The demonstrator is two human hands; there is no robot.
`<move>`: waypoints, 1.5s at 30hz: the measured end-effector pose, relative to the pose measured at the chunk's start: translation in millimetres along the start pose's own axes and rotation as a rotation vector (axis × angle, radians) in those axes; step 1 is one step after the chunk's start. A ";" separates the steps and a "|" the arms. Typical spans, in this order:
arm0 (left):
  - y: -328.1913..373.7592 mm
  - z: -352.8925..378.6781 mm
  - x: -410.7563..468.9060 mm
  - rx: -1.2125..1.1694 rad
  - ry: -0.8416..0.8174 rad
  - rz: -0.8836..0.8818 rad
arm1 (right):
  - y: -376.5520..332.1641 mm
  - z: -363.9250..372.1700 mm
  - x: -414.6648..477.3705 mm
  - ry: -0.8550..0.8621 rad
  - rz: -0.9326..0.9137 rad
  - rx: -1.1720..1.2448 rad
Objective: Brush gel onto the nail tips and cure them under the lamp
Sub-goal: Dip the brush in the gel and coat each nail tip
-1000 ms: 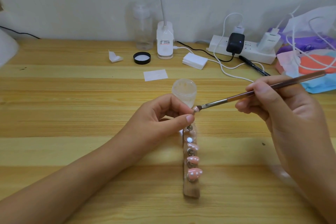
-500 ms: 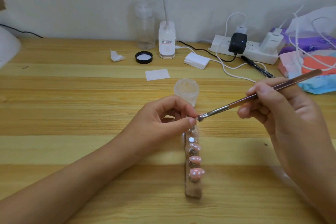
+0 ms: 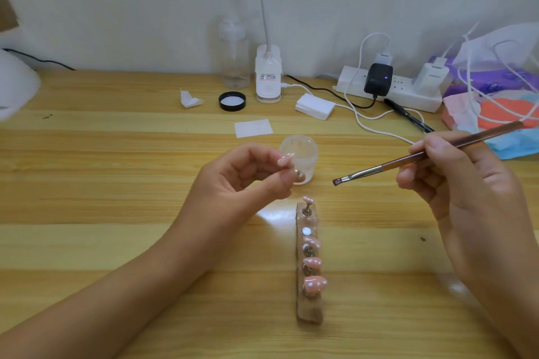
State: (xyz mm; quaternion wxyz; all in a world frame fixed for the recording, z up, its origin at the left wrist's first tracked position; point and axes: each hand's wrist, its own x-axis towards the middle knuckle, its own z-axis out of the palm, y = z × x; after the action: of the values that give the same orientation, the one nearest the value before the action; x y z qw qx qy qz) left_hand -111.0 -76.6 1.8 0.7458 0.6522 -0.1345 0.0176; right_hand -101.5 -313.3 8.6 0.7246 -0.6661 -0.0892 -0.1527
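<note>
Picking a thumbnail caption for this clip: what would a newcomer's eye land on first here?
The two hands at centre: the left hand pinches a pink nail tip in front of the clear gel jar. The right hand holds a brush, its bristles apart from the tip. Nearer the camera, a wooden holder strip carries four more pink tips and one empty mount.

Both forearms are bare, right to the frame's edge. The left hand [image 3: 233, 181] and right hand [image 3: 455, 183] show short fingernails, rounded at the tips.
</note>
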 end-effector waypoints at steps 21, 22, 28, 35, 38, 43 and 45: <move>-11.5 -2.1 -2.5 0.606 -0.209 -0.036 | 0.3 3.1 -0.8 -0.013 -0.002 -0.006; -10.8 -4.1 -2.5 0.612 -0.218 -0.043 | 0.1 2.9 -0.7 -0.011 -0.002 -0.007; -3.1 -12.2 -0.7 0.606 -0.434 -0.111 | 0.9 0.8 1.2 0.007 -0.002 -0.012; -10.4 -2.7 -4.4 0.742 -0.368 -0.031 | 1.3 1.5 -0.7 0.011 -0.013 -0.017; -15.8 8.4 -4.0 0.776 -0.283 -0.021 | 2.2 1.8 -1.4 0.007 -0.009 -0.021; -18.2 14.1 -5.1 0.691 -0.228 -0.089 | 5.4 2.5 -1.7 0.023 -0.011 -0.019; -16.7 13.3 -3.2 0.651 -0.228 -0.134 | 6.8 1.9 -1.7 0.026 -0.022 -0.032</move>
State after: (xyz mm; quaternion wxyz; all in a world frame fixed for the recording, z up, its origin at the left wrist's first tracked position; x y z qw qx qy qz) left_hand -113.1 -91.6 -13.5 0.4785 0.8609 -0.1611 -0.0624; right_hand -100.7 -310.8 1.9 0.7132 -0.6745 -0.0846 -0.1711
